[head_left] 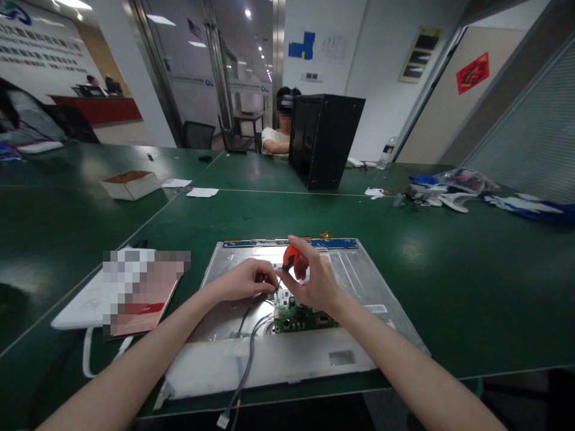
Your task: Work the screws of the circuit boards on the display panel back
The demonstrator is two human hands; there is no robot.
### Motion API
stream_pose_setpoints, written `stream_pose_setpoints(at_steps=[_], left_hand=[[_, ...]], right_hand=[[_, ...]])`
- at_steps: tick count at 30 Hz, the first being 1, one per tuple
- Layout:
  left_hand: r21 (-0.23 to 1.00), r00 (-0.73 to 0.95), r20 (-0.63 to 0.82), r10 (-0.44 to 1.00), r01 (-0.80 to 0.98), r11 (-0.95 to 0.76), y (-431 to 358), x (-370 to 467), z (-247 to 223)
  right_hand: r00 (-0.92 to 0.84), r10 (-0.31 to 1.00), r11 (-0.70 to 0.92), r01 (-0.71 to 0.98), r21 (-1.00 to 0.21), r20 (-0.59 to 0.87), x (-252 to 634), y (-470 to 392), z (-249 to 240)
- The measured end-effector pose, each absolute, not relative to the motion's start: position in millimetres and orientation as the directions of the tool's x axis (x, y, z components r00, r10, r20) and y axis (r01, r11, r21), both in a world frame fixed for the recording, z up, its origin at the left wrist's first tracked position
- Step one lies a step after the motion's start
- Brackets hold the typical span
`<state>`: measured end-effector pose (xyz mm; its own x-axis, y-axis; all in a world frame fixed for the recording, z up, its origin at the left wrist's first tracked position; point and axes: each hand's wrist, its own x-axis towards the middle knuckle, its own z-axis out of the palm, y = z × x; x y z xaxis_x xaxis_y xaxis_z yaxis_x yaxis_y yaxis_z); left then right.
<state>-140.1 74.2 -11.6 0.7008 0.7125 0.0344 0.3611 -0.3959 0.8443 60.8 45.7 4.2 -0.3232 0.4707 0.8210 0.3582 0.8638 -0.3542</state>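
A flat silver display panel [371, 281] lies on the green table in front of me, with a blue circuit strip [251, 243] along its far edge. On its middle sits a green circuit board [294, 317], partly covered by my right hand. My right hand [318, 281] grips the orange and black handle of a screwdriver [291, 256] above the board; its tip is hidden. Beside it, the fingers of my left hand [247, 279] are pinched together at the board's far left corner. What they hold, if anything, is too small to make out. Grey cables [249, 359] run from the board over the panel's near edge.
Left of the panel lie a white device [85, 299] and a pinkish folder [148, 305], partly blurred out. Farther off stand an open box [130, 185] and a black computer case [327, 143], with a person [274, 140] behind it. Loose parts and bags [449, 191] lie at right.
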Motion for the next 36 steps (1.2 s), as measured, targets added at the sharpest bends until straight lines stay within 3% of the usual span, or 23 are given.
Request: stream_pose_setpoints(at_steps=[13,26,36], left_hand=[[0.854,0.709,-0.016,0.705,0.377,-0.359,71.7,-137.7,-5.5],[0.844,0.688,0.035,0.725,0.368,-0.39,73.0,-139.2,-10.5],[0.849,0.705,0.02,0.709,0.363,-0.384,71.9,-138.5,-5.8]], right_hand=[[-0.365,0.501,0.858,0.327,-0.396,0.784,61.7,43.3,5.7],[-0.353,0.477,0.868,0.331,-0.37,0.805,60.9,45.9,2.6],[-0.348,0.521,0.849,0.31,-0.428,0.779,59.5,44.2,3.4]])
